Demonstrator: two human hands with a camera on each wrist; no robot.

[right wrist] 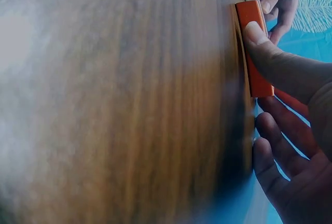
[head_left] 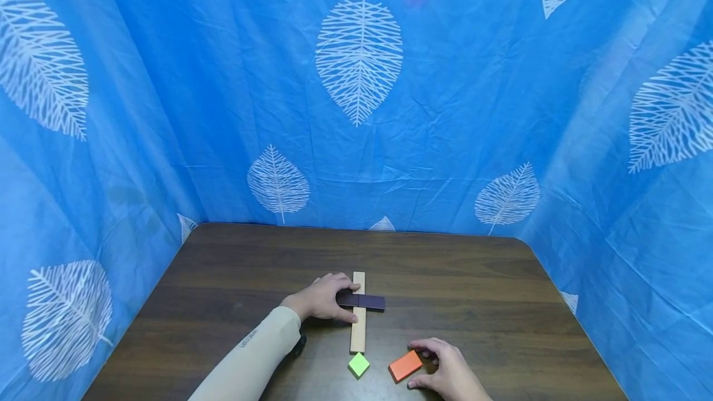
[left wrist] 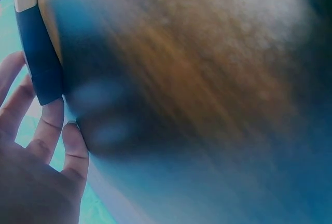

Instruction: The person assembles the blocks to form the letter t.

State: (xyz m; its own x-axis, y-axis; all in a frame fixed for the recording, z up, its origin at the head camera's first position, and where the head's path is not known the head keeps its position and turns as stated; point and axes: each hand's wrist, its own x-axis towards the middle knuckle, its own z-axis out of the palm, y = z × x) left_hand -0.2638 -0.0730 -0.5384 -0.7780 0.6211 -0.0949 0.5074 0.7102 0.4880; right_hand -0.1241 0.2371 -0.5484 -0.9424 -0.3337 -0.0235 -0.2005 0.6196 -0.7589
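In the head view my left hand [head_left: 322, 297] spreads round the left end of the dark bar [head_left: 371, 302]. Its thumb and forefinger stand on either side, their tips close to a pale wooden bar [head_left: 358, 330]. The dark bar, with a seam near its middle, crosses the pale one. In the left wrist view fingertips lie against or near the dark end [left wrist: 41, 58]. My right hand [head_left: 448, 371] curls its thumb and fingers round an orange block [head_left: 405, 366] on the table. The right wrist view shows the thumb over the block's side [right wrist: 259, 76].
A small green block [head_left: 359, 364] lies at the near end of the pale bar, left of the orange block. Everything lies on a brown wood-grain table [head_left: 473, 289]. Blue curtains [head_left: 445, 110] with white leaf prints surround its back and sides.
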